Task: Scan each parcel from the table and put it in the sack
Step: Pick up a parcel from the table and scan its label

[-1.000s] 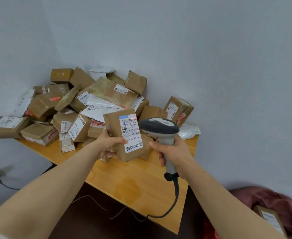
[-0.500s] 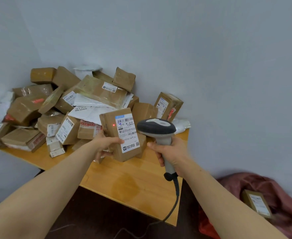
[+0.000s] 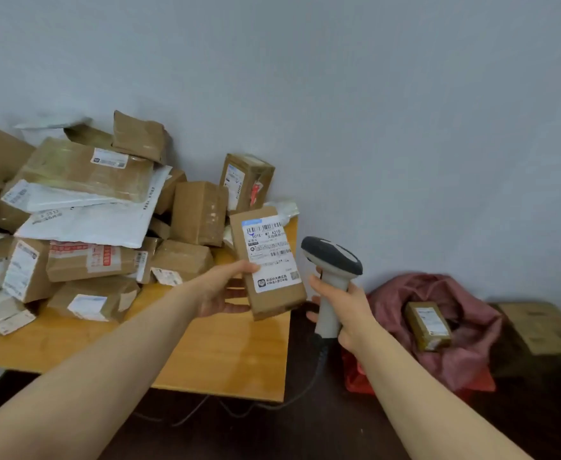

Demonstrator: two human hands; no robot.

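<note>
At far left, a heap of brown cardboard parcels and white plastic mailers [image 3: 83,214] rests on the orange-toned wooden table [image 3: 206,353], piled against the pale grey wall [image 3: 372,94]. A tall taped carton [image 3: 247,185] stands upright at the heap's right end, next to the wall. The left hand [image 3: 221,290], reaching in on a bare forearm, holds a small brown cardboard parcel with a white printed shipping label [image 3: 267,263] above the table's right edge; the thumb [image 3: 244,267] presses on the label face and the remaining fingers curl behind and beneath the box, closed firmly around it. The label faces the camera, the box tilted slightly. Just beside it, the right hand [image 3: 342,313] is wrapped tightly around the pale grey grip of a handheld barcode scanner with a dark grey head [image 3: 332,257]; its dark cable [image 3: 318,370] trails down toward the floor. Further right, on the dark floor, a crumpled dull-red fabric sack [image 3: 464,333] lies open with one brown labelled box [image 3: 428,325] resting in its mouth. At far right, a flat brown cardboard carton [image 3: 541,327] sits beside the sack.
</note>
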